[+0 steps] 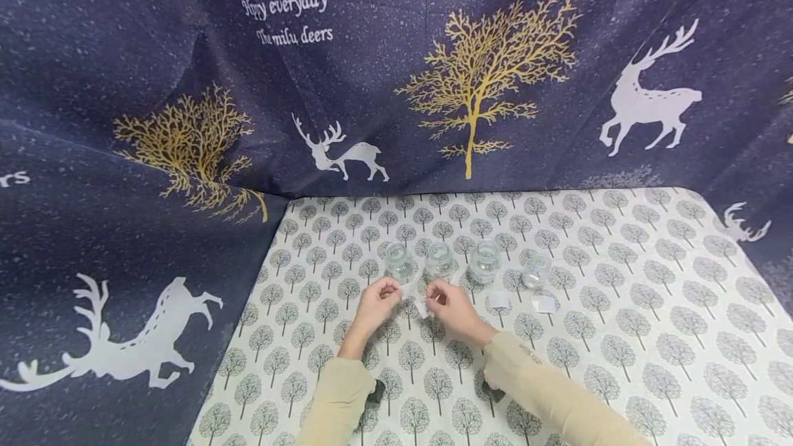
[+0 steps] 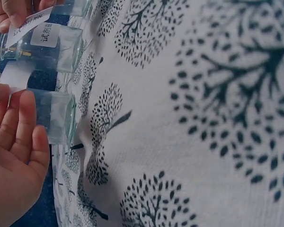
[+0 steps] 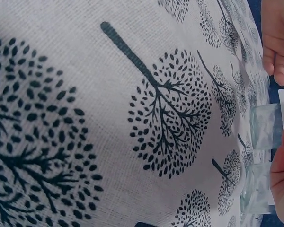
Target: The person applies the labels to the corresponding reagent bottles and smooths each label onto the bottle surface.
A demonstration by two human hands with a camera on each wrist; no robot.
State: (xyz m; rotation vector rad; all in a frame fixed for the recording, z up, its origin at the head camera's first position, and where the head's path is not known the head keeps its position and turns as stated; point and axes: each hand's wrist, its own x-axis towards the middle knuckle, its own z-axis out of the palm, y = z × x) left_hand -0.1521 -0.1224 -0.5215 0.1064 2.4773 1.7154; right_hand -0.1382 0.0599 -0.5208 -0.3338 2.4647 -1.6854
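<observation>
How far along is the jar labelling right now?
One jar already wears a label. Both hands, left and right, hold a label strip in front of the jars. Two loose labels lie by the right-hand jars, apparently waiting.

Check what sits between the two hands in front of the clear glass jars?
In the head view, a small white paper label strip spans the gap between the left hand and right hand, pinched by both, above the tree-print tablecloth.
</observation>
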